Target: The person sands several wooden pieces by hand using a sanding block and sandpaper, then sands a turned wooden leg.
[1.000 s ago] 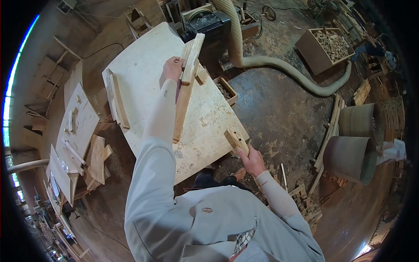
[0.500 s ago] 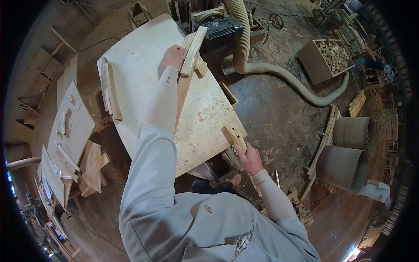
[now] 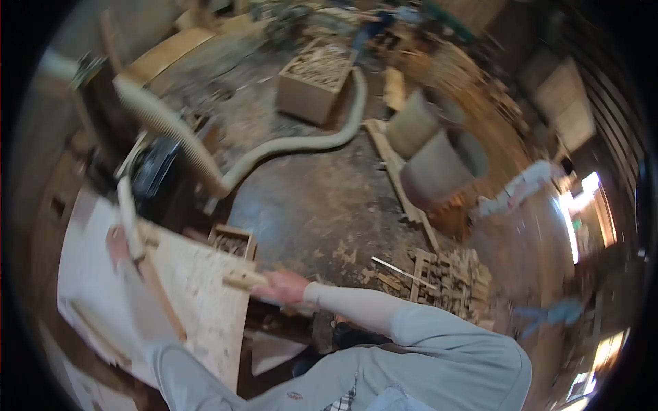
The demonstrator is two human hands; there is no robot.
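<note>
My right hand [image 3: 284, 286] is closed around one end of a short pale wooden block [image 3: 241, 277]. The block's free end reaches over the near right edge of the plywood tabletop [image 3: 205, 288]. At the far side of that tabletop, my left hand [image 3: 117, 244] is against the left side of a pale wooden strip [image 3: 129, 216], its fingers smeared by motion. A small wood piece sticks out to the right of the strip. From there a long brown board edge [image 3: 164, 301] runs across the tabletop toward me.
A curved wooden piece [image 3: 96, 332] lies at the tabletop's left. Beyond stand a dark motor [image 3: 154, 168] and a ribbed hose [image 3: 295, 144]. A box of offcuts [image 3: 305, 96], two drums [image 3: 439, 171] and stacked wood scraps [image 3: 452, 284] are on the floor. A person [image 3: 524, 185] is at the right.
The view has swung right, so the tabletop now sits lower left, and more of the shop floor shows. The right hand still grips the wooden block; the left stays by the strip.
</note>
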